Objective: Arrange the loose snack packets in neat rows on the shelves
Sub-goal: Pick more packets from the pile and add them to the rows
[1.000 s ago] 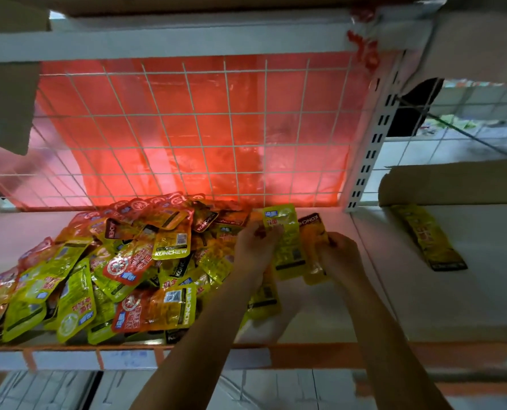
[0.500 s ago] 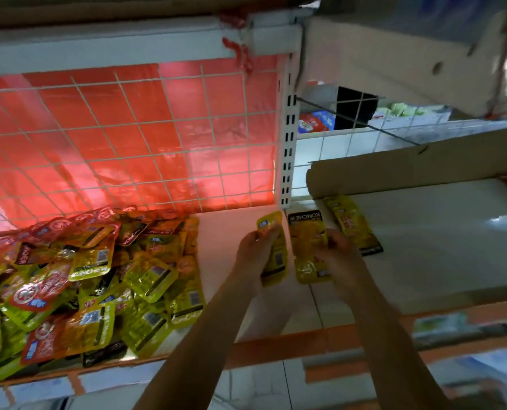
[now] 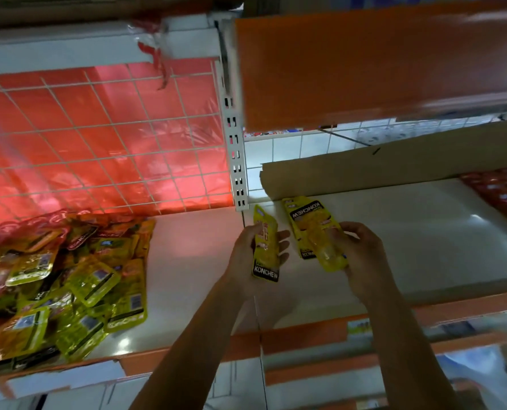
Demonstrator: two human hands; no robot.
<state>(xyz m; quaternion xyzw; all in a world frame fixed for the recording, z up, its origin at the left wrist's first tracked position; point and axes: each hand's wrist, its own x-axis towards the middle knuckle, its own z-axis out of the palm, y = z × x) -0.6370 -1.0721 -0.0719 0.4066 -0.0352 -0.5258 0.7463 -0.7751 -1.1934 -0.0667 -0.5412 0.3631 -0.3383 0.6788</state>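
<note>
The left hand (image 3: pixel 246 257) grips a yellow packet (image 3: pixel 265 247) upright. The thumb lies along its left edge and the fingers (image 3: pixel 283 236) wrap behind it, the tips showing past the right edge. It is a glossy, flat pouch with a black band reading KONCHEW across its lower end.

The right hand (image 3: pixel 364 255) pinches a second yellow packet (image 3: pixel 326 247) by its right side, with its fingers (image 3: pixel 353 232) curled over the edge. This packet is tilted and its black label points away. It sits over a third packet (image 3: pixel 305 253) lying flat on the smooth white shelf (image 3: pixel 424 232). I can't tell if the two touch.

Both forearms reach up and forward, the hands close together just right of the slotted upright post (image 3: pixel 236 161).

On the left part of the shelf, a heap of loose packets (image 3: pixel 68 276), yellow, orange and red, sprawls below a wire grid (image 3: pixel 98 143) backed by red film. A strip of brown cardboard (image 3: pixel 394 164) stands along the back on the right.
</note>
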